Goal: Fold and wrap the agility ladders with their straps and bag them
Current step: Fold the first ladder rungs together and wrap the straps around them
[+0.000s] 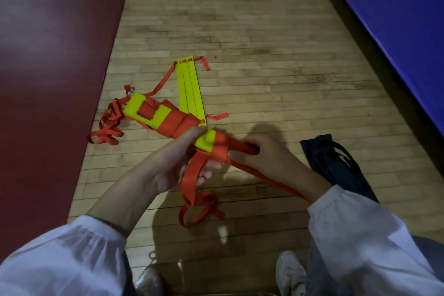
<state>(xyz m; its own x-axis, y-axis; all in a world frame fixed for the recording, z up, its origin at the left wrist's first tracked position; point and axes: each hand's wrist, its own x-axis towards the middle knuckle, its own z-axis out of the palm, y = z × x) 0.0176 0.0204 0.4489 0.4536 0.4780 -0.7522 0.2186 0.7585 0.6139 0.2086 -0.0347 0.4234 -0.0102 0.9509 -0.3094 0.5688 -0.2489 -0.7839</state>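
Observation:
A folded bundle of yellow ladder rungs (pixel 146 109) wound with red strap is held above the wooden floor. My left hand (pixel 177 158) grips the bundle near its right end from below. My right hand (pixel 262 154) pinches the red strap (pixel 242 148) at the bundle's right end, and the strap trails back under my right sleeve. More red strap (pixel 192 190) hangs down in loops between my hands. A second ladder (pixel 189 86), yellow rungs stacked flat with red strap ends, lies on the floor behind the bundle. A dark bag (pixel 334 158) lies on the floor to the right.
A dark red mat (pixel 48 55) covers the floor on the left. A blue mat (pixel 396 19) runs along the right. Loose red strap loops (pixel 108 127) lie by the red mat's edge. My shoes (pixel 288 271) are at the bottom.

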